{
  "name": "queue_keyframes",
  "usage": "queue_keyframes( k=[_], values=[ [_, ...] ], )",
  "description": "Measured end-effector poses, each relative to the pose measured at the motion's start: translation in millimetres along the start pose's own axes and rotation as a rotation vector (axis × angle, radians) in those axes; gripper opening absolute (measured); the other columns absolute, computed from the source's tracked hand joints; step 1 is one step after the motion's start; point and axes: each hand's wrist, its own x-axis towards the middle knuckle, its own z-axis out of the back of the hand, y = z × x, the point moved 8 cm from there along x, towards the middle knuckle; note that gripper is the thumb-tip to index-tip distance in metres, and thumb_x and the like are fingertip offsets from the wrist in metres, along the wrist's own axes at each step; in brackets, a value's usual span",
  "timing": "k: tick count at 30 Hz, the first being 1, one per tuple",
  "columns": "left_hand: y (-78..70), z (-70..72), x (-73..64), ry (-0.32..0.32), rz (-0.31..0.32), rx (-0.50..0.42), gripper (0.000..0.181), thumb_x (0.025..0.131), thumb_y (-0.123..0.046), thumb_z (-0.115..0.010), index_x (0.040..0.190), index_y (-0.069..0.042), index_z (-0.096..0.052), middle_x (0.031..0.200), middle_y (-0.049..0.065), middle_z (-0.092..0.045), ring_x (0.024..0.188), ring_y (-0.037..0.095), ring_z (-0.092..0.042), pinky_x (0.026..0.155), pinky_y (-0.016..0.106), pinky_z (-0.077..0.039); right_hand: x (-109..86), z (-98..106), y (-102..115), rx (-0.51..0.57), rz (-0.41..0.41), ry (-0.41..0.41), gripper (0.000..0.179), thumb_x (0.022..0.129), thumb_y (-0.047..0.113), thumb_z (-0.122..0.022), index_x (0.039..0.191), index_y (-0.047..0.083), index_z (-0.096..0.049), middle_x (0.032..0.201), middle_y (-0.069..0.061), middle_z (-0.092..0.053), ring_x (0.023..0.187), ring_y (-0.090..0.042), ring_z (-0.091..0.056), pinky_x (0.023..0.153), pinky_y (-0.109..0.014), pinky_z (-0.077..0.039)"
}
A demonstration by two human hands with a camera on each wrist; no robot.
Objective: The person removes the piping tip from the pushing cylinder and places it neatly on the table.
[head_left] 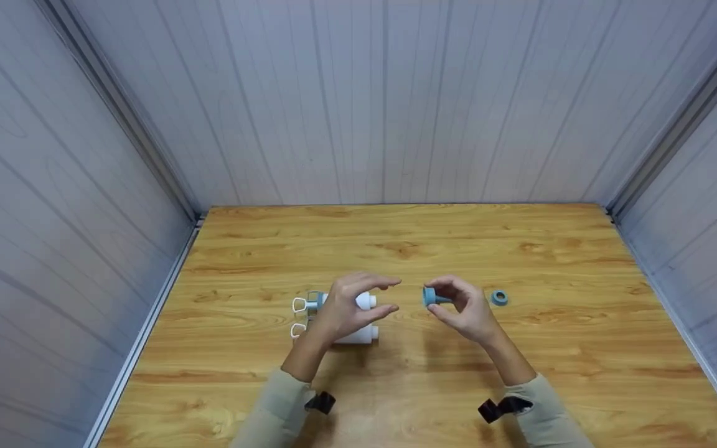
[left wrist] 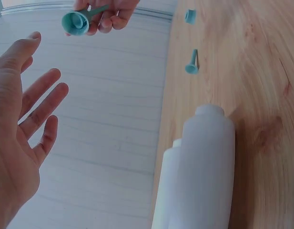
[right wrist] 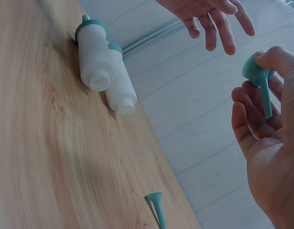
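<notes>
My right hand [head_left: 465, 309] pinches a teal screw cap with a thin spout [right wrist: 254, 71] between thumb and fingers. In the head view the cap's open side faces left, with the stem pointing back into the palm. Facing it, my left hand [head_left: 353, 306] is held in the air with thumb and fingers spread and nothing between them. Below the left hand two white plastic bottles [left wrist: 208, 157] lie side by side, partly hidden by it in the head view. Their teal-lidded ends with white loop handles [head_left: 299, 305] point left, their narrow necks right.
On the wooden table [head_left: 396, 236], a teal ring [head_left: 499, 297] lies right of the right hand. A loose teal funnel-shaped spout [right wrist: 157, 207] also lies on the table in both wrist views. Pale panel walls [head_left: 358, 99] stand at the back and both sides.
</notes>
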Motion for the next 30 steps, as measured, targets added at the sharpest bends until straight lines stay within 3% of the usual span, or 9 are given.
queue_keyframes(
  k=[6,19,30],
  values=[
    [-4.4,-7.2,5.2,-0.006,-0.019,-0.021,0.035,0.093,-0.009,-0.092,0.127,-0.007,-0.085,0.119,0.01,-0.088,0.111,0.027,-0.085,0.099,0.043,-0.069,1.5,-3,2,0.017,0.046,-0.011,0.039,0.088,-0.031,-0.066,0.126,-0.025,-0.064,0.122,0.01,-0.076,0.11,-0.001,-0.076,0.096,-0.018,-0.064],
    [-12.1,-18.7,11.3,0.007,-0.063,-0.018,0.03,0.097,-0.01,-0.089,0.126,-0.007,-0.086,0.115,0.012,-0.088,0.103,0.027,-0.087,0.092,0.036,-0.07,5.0,-10,5,0.03,0.063,-0.024,0.039,0.086,-0.032,-0.069,0.124,-0.023,-0.067,0.122,0.008,-0.078,0.111,-0.005,-0.078,0.096,-0.021,-0.065],
    [-11.7,-23.0,12.0,0.022,-0.014,-0.045,0.027,0.098,-0.012,-0.088,0.125,-0.007,-0.086,0.115,0.011,-0.088,0.105,0.027,-0.087,0.093,0.035,-0.07,6.9,-15,7,0.03,0.076,-0.013,0.039,0.087,-0.03,-0.071,0.125,-0.021,-0.068,0.125,0.01,-0.077,0.112,-0.003,-0.077,0.097,-0.019,-0.064]
  ],
)
